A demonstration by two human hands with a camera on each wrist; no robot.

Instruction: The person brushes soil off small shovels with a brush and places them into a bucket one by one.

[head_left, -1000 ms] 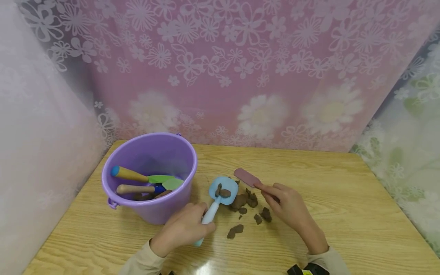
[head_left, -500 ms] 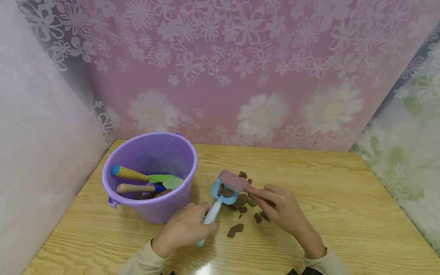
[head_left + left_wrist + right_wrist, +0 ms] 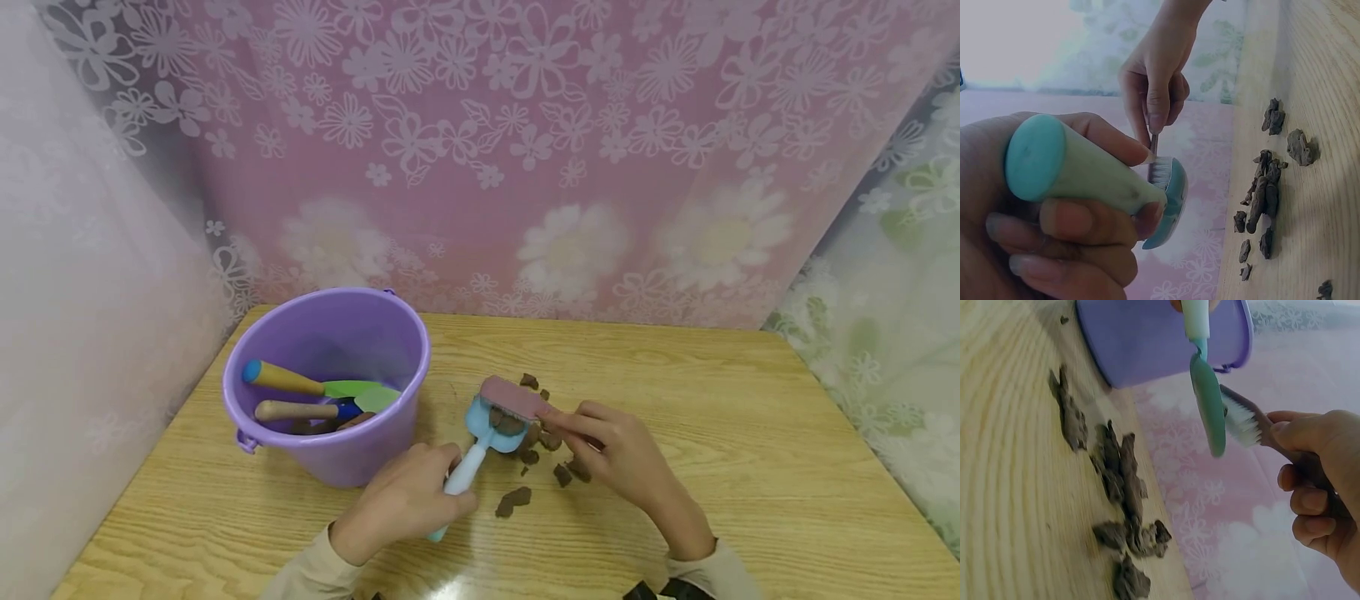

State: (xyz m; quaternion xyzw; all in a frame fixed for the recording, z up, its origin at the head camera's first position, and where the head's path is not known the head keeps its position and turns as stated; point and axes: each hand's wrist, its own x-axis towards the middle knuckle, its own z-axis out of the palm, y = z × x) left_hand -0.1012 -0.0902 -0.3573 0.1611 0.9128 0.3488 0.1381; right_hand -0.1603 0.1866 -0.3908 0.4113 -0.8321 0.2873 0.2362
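My left hand [image 3: 405, 504] grips the pale handle of a small blue toy shovel [image 3: 467, 471], its scoop raised over the table. Brown clay-like lumps [image 3: 507, 423] lie in the scoop. My right hand [image 3: 618, 454] holds a brush [image 3: 513, 398] with a dull pink back, laid across the scoop's far side. In the right wrist view its white bristles [image 3: 1242, 424] face the scoop [image 3: 1207, 406] and meet its edge. The brush back partly hides the lumps from above. Beneath and beside the scoop, more brown lumps [image 3: 514, 502] are scattered on the wooden table [image 3: 675, 375].
A purple bucket [image 3: 337, 467] stands left of the shovel. Inside it lie a yellow-handled tool [image 3: 285, 379] with a green blade and another with a wooden handle [image 3: 296, 412]. A pink flowered cloth [image 3: 480, 250] hangs behind the table.
My right hand has moved left, bringing the brush from beyond the lumps onto the scoop. The shovel has shifted slightly right, and the lumps in it now sit nearer its right side.
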